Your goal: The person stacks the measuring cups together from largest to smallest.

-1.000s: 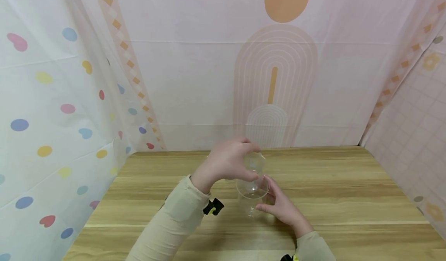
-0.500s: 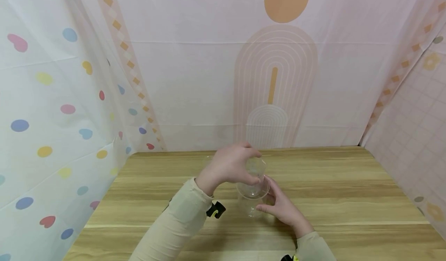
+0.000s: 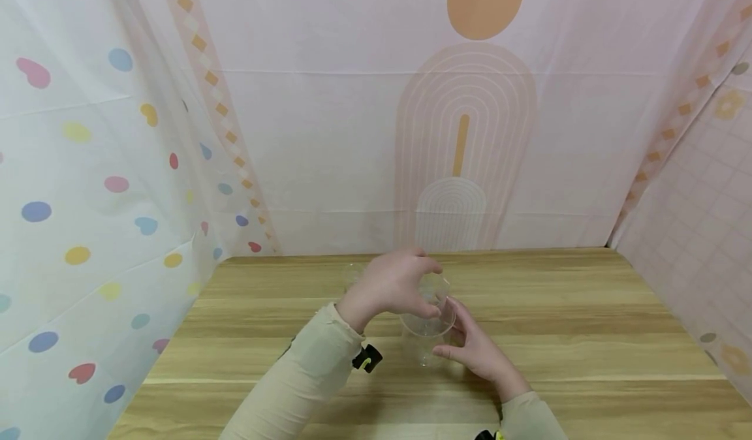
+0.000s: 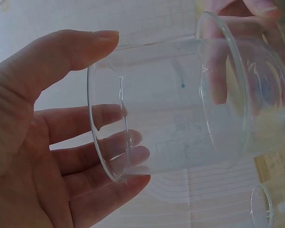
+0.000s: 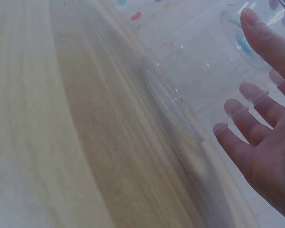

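Observation:
In the head view my left hand [image 3: 390,284] grips a clear beaker [image 4: 166,107] near its upper end, thumb on one side and fingertips on the other. The beaker's lower end sits inside the mouth of a wider clear beaker [image 3: 420,347], as the left wrist view also shows. That wider beaker stands upright on the wooden table [image 3: 587,335]. Around its right side curl the thumb and fingers of my right hand [image 3: 480,350]. Faint markings show on the held beaker, too dim to read.
Behind my left wrist stands another clear glass vessel [image 3: 352,273], partly hidden by the hand; the left wrist view shows a clear glass rim [image 4: 261,204] low at the right. Patterned cloth [image 3: 317,153] hangs behind the table and along both sides.
My left hand has come down slightly and a little to the right, and its beaker has sunk deeper into the wider one. My right hand has stayed in place.

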{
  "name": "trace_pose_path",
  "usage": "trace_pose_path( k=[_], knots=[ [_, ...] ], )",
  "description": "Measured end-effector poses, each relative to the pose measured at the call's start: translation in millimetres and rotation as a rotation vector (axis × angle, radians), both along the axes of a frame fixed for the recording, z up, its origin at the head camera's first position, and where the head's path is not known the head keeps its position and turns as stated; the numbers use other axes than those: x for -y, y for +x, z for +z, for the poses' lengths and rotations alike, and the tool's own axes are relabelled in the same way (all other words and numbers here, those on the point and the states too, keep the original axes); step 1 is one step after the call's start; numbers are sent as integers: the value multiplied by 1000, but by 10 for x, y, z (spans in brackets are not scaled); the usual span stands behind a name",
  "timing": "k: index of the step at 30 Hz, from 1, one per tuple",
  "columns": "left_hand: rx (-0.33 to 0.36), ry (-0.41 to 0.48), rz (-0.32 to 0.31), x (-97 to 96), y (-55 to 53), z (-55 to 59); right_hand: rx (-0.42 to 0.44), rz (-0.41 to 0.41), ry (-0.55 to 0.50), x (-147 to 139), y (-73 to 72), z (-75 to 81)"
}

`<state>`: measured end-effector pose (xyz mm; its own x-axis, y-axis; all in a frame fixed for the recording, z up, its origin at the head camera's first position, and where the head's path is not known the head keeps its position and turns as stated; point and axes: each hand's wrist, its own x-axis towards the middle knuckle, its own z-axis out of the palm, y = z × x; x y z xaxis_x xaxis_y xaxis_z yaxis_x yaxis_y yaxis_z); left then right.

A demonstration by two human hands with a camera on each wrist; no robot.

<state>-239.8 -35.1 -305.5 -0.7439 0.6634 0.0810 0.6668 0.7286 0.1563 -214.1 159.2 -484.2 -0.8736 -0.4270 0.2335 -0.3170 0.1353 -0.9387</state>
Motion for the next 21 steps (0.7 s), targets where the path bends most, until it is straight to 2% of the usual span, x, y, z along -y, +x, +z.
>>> trace_pose_path(
  k=[14, 21],
  knots=[
    [16, -17, -14, -36, -19, -70, -90, 34, -44, -15, -36, -19],
    [4, -40, -18, -53, -23, -112, -69, 29, -38, -26, -21, -9]
  ],
)
